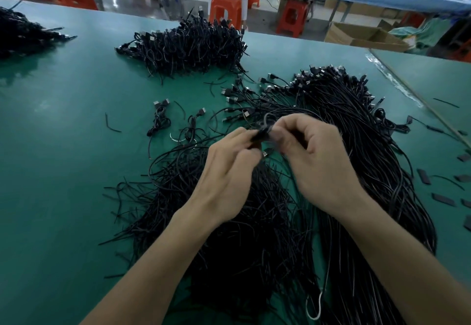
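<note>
Green worktable (63, 120), workshop setting; loose black cables (356, 146) heaped at right, bundled pile (188, 47) farther back. Left hand (226, 171) and right hand (316, 156), fingers curled, both pinch one coiled black cable (265, 131) held above the table between them.

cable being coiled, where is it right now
In the head view the cable is near the centre, held between the left hand and the right hand, above the heap of loose cables on the green table.
</note>
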`<state>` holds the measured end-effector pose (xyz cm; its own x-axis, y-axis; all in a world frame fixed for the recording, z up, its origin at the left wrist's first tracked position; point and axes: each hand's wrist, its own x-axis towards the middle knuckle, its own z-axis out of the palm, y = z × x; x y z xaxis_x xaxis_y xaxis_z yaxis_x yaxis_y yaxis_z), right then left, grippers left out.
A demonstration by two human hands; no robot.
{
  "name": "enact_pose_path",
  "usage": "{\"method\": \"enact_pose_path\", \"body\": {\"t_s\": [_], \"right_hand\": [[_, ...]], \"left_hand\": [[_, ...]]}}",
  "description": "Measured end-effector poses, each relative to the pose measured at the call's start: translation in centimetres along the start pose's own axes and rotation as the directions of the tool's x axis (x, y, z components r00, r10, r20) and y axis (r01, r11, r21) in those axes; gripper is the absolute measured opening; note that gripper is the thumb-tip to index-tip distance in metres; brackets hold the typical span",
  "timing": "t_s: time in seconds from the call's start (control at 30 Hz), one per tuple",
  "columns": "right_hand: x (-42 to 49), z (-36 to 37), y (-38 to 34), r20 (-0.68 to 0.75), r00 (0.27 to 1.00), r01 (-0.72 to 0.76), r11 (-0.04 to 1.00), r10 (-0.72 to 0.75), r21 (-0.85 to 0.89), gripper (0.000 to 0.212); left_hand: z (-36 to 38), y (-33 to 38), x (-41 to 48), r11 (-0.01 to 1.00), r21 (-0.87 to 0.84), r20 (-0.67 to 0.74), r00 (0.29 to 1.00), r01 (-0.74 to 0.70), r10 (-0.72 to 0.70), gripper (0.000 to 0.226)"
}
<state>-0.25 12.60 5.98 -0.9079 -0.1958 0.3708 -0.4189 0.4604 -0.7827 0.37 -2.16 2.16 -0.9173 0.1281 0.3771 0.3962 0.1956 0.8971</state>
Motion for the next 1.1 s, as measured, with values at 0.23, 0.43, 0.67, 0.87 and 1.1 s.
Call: {"method": "enact_pose_path", "body": {"t_s": [0.23, 0.43, 0.67, 0.87, 1.1], "right_hand": [[-0.7, -0.1, 0.6, 0.081, 0.996, -0.023, 0.999, 0.025, -0.024, 0.016], [-0.4, -0.3, 0.7, 0.061, 0.996, -0.071, 0.997, 0.071, -0.004, 0.017], [0.1, -0.7, 1.3, -0.024, 0.981, -0.19, 0.976, 0.194, 0.109, 0.025], [-0.1, -0.7, 0.5, -0.074, 0.997, -0.036, 0.999, 0.036, 0.0, 0.02], [-1.0, 0.1, 0.2, 0.035, 0.999, 0.03, 0.998, -0.027, -0.063, 0.015]], "left_hand": [[-0.8, 0.0, 0.5, 0.862, -0.47, 0.093, 0.982, 0.191, -0.166, 0.048], [-0.7, 0.6, 0.4, 0.953, -0.302, -0.013, 0.999, 0.04, -0.046, 0.03], [-0.4, 0.3, 0.2, 0.992, 0.07, -0.041, 0.994, -0.102, 0.105, 0.049], [0.0, 0.9, 0.0, 0.999, -0.012, 0.01, 0.999, 0.053, -0.053, 0.033], [-1.1, 0.7, 0.2, 0.903, -0.315, 0.157, 0.954, 0.293, -0.255, 0.069]]}}
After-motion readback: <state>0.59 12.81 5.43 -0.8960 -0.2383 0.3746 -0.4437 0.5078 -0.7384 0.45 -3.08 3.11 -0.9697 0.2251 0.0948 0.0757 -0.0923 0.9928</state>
